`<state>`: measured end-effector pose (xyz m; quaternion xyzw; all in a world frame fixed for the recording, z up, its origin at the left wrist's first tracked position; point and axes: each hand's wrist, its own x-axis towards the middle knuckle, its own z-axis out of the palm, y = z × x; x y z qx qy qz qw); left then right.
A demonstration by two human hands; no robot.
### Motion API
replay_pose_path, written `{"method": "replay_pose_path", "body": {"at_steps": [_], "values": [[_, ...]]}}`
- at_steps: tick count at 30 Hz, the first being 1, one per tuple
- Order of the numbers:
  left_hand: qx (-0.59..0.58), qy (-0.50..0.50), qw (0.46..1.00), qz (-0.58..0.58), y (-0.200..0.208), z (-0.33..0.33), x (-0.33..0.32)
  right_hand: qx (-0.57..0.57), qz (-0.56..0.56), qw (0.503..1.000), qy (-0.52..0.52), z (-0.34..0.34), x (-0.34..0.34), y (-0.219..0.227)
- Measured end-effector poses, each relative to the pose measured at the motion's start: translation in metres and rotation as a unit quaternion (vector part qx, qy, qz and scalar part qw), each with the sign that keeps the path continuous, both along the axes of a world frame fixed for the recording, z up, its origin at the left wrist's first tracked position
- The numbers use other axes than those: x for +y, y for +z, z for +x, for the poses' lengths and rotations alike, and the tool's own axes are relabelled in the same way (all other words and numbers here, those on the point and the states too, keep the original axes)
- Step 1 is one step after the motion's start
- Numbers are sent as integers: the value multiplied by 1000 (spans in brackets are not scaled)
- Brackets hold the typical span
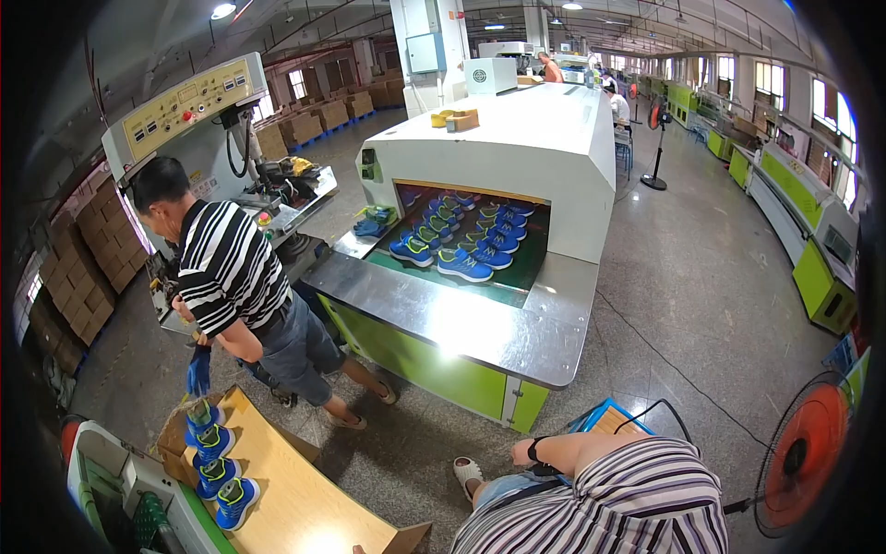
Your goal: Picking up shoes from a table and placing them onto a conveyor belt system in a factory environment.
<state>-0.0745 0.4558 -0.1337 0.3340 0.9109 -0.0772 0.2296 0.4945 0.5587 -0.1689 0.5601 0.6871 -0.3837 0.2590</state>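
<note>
While only a fingertip of the left hand (358, 549) shows at the lower edge, near a tan, wood-look tabletop (300, 494), the right hand (522, 451), black-banded at the wrist, is near the wearer's thigh; I cannot tell whether either is open or gripping anything. Four blue shoes with lime-green collars (218, 478) line the tabletop's left side. Farther off, more blue shoes (464, 265) sit inside a white, tunnel-shaped machine (503, 148); a co-worker in a black-and-white striped shirt (240, 268) stands left of it.
</note>
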Motion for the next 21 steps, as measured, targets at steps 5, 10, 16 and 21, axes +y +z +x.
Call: {"method": "replay_pose_path", "body": {"at_steps": [5, 10, 16, 21], "values": [[-4, 27, 999, -21, 8, 4, 1, 4, 10, 1000, -8, -3, -1, 10], [-5, 45, 999, 0, 10, 8, 2, 2, 5, 1000, -9, -4, -1, 13], [-21, 56, 998, 24, 23, 19, 3, 2, 15, 1000, -16, -2, -4, 9], [-21, 41, 999, 6, 24, 15, 3, 1, 24, 1000, -11, -4, -4, 6]]}}
